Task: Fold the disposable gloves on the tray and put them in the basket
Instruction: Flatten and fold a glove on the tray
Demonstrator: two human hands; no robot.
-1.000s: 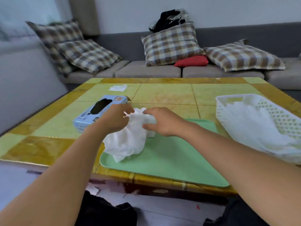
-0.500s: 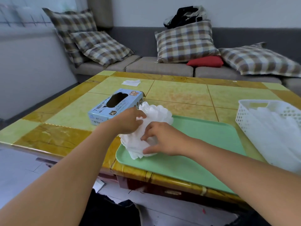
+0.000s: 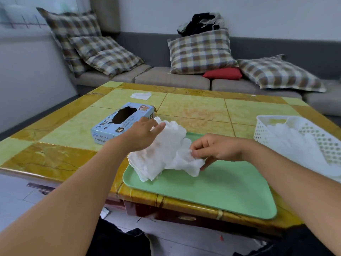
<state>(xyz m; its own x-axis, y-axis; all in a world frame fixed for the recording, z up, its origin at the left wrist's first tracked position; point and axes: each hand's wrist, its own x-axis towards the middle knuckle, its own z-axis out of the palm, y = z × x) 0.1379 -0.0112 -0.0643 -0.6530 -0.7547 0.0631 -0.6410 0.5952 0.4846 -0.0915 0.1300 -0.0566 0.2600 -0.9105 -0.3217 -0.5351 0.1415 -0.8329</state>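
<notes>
A crumpled pile of white disposable gloves lies on the left end of a green tray. My left hand rests on the pile's far left side, fingers stretched over the top edge. My right hand pinches the right edge of a glove between thumb and fingers, just above the tray. A white perforated basket stands at the table's right edge with white gloves inside it.
A light blue glove box marked XL lies left of the tray. A small white sheet rests on the far part of the yellow tiled table. A grey sofa with checked cushions runs behind.
My right hand has moved right along the pile and now pinches a glove edge, pulling it out. My left hand has shifted up onto the pile's far side. The view has turned slightly.
</notes>
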